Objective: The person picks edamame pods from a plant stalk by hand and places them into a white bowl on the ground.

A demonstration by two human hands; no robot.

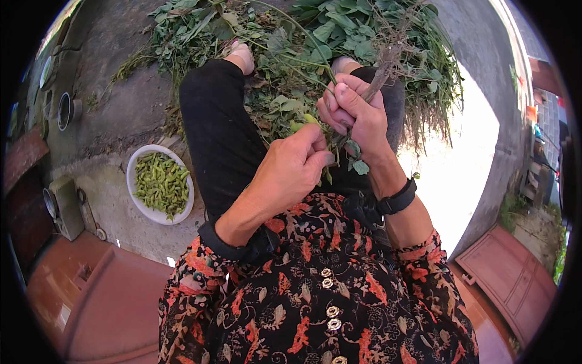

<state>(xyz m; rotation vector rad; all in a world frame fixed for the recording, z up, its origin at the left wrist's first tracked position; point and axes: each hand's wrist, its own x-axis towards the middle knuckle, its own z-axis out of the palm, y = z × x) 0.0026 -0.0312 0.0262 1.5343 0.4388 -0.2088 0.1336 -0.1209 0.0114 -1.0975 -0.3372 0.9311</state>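
My right hand [357,113] grips the stem of an uprooted bean plant. The plant's root end [391,59] points up and away from me, with thin bare roots spreading from it. Small green leaves [359,166] hang by my right wrist. Just to the left, my left hand [293,166] is curled with thumb against fingers at the plant's lower part. Yellow-green bean pods [311,119] stick out beside its knuckles; what lies inside the fingers is partly hidden. A white oval basin [132,182] holding many green bean pods [161,182] stands on the ground at left.
Heaps of leafy bean plants [336,27] lie around my feet, with roots hanging out at right. Loose leaves cover the ground between my legs [218,118]. Reddish door panels [122,305] stand behind me at left and right. A concrete block [67,207] is far left.
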